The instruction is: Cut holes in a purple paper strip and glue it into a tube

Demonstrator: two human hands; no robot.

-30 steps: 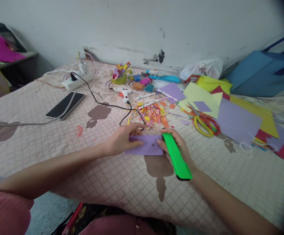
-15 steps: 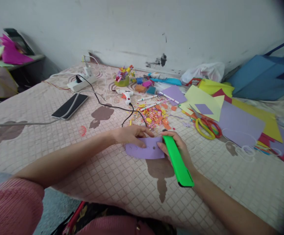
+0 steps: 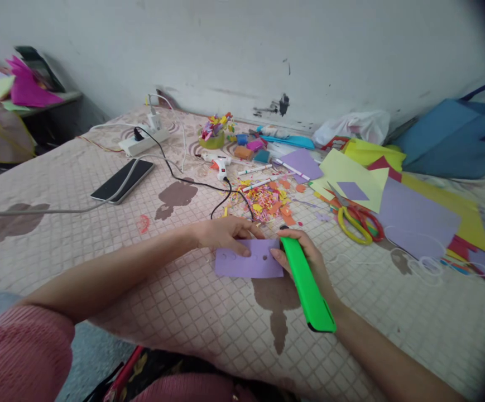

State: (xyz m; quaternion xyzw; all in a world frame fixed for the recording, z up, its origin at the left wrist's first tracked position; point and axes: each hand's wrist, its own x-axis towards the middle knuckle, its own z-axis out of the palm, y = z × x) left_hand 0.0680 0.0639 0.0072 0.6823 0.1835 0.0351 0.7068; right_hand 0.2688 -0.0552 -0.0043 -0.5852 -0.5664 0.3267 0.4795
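The left hand [image 3: 221, 233] has cleared the left end of the purple paper strip [image 3: 249, 267], nearer the table's [image 3: 171, 301] far edge, baring small curved marks [image 3: 224, 257] hidden a second ago, and the strip's half-second-old bend has flattened.

Inscriptions, labels, brand marks, numerals and signs: none legible on any item in view, large or small, near or far.

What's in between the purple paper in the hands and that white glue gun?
In the head view, going from the purple paper to the white glue gun: the left hand, a yellow scrap, then looped black cord.
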